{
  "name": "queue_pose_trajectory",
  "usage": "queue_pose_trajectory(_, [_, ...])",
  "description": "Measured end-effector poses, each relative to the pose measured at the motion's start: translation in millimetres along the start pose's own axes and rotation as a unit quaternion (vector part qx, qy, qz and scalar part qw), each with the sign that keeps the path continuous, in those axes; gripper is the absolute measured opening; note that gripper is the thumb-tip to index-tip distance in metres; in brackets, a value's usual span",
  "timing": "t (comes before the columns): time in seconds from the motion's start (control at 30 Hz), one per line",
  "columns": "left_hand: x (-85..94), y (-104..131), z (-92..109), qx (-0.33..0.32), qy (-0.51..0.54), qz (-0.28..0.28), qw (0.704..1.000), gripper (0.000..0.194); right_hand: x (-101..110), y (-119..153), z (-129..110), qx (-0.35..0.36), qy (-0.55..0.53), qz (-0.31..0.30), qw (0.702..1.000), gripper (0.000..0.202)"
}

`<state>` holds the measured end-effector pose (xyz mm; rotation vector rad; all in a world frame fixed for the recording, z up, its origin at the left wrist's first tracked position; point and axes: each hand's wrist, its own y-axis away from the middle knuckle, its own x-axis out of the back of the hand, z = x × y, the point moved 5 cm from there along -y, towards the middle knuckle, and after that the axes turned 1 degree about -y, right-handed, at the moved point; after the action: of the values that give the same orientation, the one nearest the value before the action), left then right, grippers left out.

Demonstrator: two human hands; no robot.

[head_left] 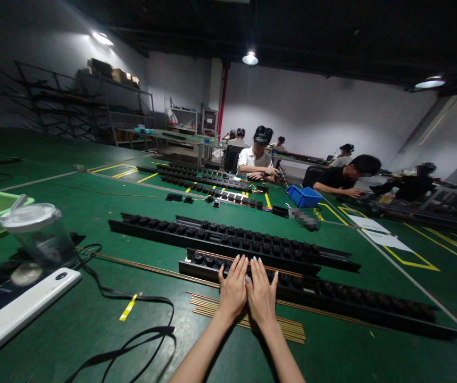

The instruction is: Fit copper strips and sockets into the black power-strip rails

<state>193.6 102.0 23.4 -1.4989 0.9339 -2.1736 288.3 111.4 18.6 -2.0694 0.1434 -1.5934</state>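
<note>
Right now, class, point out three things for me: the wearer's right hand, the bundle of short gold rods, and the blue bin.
Right hand (262,296): head view, back of the hand.
Short gold rods (290,329): head view, the bundle's right-end stretch.
Blue bin (306,200): head view, outer side wall.

Rods (292,331) lie before the nearest channel (372,311), cup (47,242) left.

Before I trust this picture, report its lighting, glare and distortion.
Head view: the middle hanging lamp glares; the ceiling is nearly black; the lidded cup leans, likely wide-angle distortion; left hand and right hand look fairly sharp.
</note>
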Motion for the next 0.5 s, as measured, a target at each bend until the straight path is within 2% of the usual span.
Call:
queue_pose_trajectory(0.17, [-1.4, 1, 0, -0.006, -0.005, -0.005, 1.0, 0.05, 0, 0, -5, 0.011, -0.01, 0.002, 1.0, 0.055])
queue_pose_trajectory(0.3, [-1.8, 1, -1, -0.009, -0.018, -0.011, 1.0, 0.051, -5, 2, -5, 0.013, -0.007, 0.03, 0.999, 0.053])
queue_pose_trajectory(0.5, [12.6, -7, -2, 0.0, -0.029, -0.01, 1.0, 0.051, -12, 4, -2, 0.024, -0.009, 0.084, 0.996, 0.048])
